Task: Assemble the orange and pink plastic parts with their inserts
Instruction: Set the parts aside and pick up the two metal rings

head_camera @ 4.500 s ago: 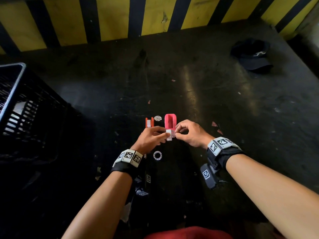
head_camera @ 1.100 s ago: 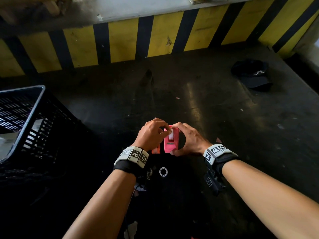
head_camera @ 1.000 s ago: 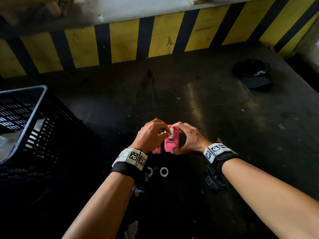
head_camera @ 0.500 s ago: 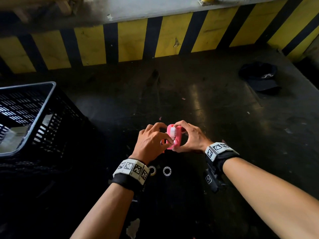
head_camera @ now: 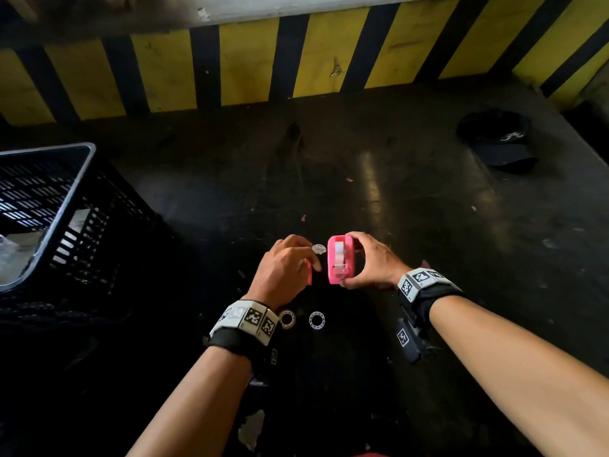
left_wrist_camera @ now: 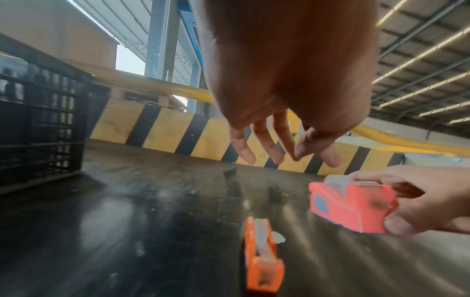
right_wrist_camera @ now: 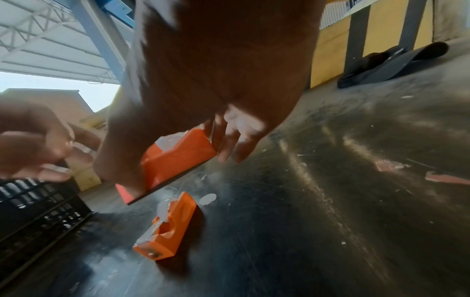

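Note:
My right hand (head_camera: pixel 355 259) grips the pink part (head_camera: pixel 340 258) from its right side, thumb near its front end and fingers over the far end. A white insert shows in the part's top slot. In the left wrist view the pink part (left_wrist_camera: pixel 351 203) is tilted just above the floor. The narrow orange part (left_wrist_camera: pixel 262 259) lies on the floor with a pale insert in it, under my left hand (left_wrist_camera: pixel 284 158). That hand hovers with straight fingers and holds nothing. In the head view the left hand (head_camera: pixel 296 260) covers most of the orange part (head_camera: pixel 309 275).
A small white disc (head_camera: pixel 318 249) lies by the left fingertips. Two clear rings (head_camera: pixel 287 319) (head_camera: pixel 317 319) lie near my left wrist. A black slotted crate (head_camera: pixel 49 209) stands at the left, a dark cap (head_camera: pixel 497 140) at the far right, and a yellow-black striped kerb (head_camera: pixel 296 61) behind.
My left hand has let go of the pink part and moved left over the orange part. The right hand now holds the pink part alone, shifted slightly right.

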A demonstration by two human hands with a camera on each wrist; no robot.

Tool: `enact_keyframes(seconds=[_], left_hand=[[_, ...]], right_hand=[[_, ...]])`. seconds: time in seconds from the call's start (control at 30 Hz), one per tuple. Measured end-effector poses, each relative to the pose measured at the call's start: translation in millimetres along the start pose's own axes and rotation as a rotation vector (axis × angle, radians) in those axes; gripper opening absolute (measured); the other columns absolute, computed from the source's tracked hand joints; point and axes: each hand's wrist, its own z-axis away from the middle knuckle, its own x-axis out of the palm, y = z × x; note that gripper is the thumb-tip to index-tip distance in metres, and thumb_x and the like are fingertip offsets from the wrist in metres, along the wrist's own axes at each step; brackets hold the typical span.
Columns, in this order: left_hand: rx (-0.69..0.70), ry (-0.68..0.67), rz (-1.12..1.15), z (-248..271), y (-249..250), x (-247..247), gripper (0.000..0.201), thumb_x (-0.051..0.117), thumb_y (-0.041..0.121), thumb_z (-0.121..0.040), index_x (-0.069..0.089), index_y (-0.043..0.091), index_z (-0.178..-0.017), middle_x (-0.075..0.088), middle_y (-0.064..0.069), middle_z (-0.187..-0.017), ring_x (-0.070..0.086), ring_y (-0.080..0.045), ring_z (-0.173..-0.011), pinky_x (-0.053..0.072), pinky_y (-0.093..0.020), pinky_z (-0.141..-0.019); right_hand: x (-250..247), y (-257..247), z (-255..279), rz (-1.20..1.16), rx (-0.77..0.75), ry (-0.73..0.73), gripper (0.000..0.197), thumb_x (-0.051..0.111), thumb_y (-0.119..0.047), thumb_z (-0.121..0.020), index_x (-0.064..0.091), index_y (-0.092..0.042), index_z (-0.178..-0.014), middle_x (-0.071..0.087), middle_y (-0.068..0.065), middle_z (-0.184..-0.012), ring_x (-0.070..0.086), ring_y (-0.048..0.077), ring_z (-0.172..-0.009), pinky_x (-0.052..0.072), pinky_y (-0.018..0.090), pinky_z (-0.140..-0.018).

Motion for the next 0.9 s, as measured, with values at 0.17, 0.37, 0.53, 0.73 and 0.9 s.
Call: enact_keyframes(seconds=[0.17,0.37,0.53,0.73,0.9], left_hand=[[-0.142,-0.047,0.074,10,-38,20,0.022,0.062,0.018,-0.09,0.073,0.03,-0.105,0.069,0.005,-0.109,0.068,-0.02,-0.1,0.059,-0.043,-0.088],[-0.298,-0.256,0.076,30,-81,51,0.05,0.078,0.03,-0.085,0.06,0.029,-0.132,0.066,0.003,-0.124,0.065,-0.018,-0.113,0.058,-0.041,-0.096],[-0.33,-0.338,0.059,36,-95,66,0.066,0.083,0.035,-0.08,0.054,0.031,-0.139,0.06,0.003,-0.131,0.06,-0.017,-0.119,0.055,-0.04,-0.1],[-0.33,-0.398,0.033,38,-98,73,0.07,0.086,0.032,-0.075,0.055,0.031,-0.137,0.059,0.002,-0.131,0.059,-0.02,-0.121,0.053,-0.044,-0.103],[-0.312,-0.425,-0.022,35,-97,72,0.061,0.087,0.028,-0.073,0.061,0.031,-0.128,0.06,0.0,-0.128,0.06,-0.022,-0.12,0.054,-0.046,-0.102]], right_hand=[[12,6,-15,0.027,0.069,-0.024,0.11,0.098,-0.033,-0.055,0.037,-0.02,-0.145,0.055,0.005,-0.138,0.056,0.024,-0.123,0.039,0.027,-0.097],[39,20,-32,0.094,0.179,-0.034,0.113,0.096,-0.034,-0.054,0.033,-0.026,-0.146,0.055,0.007,-0.138,0.055,0.031,-0.123,0.043,0.036,-0.101],[53,26,-36,0.13,0.252,-0.049,0.119,0.094,-0.03,-0.053,0.024,-0.033,-0.149,0.054,0.01,-0.141,0.052,0.034,-0.128,0.046,0.045,-0.106],[53,17,-33,0.23,0.33,-0.119,0.142,0.095,-0.034,-0.057,-0.004,-0.038,-0.159,0.034,0.013,-0.161,0.038,0.036,-0.146,0.039,0.054,-0.115],[61,-11,-4,0.318,0.168,0.103,0.118,0.084,-0.056,-0.062,0.018,-0.026,-0.155,0.03,0.012,-0.154,0.04,0.037,-0.137,0.046,0.056,-0.104]])
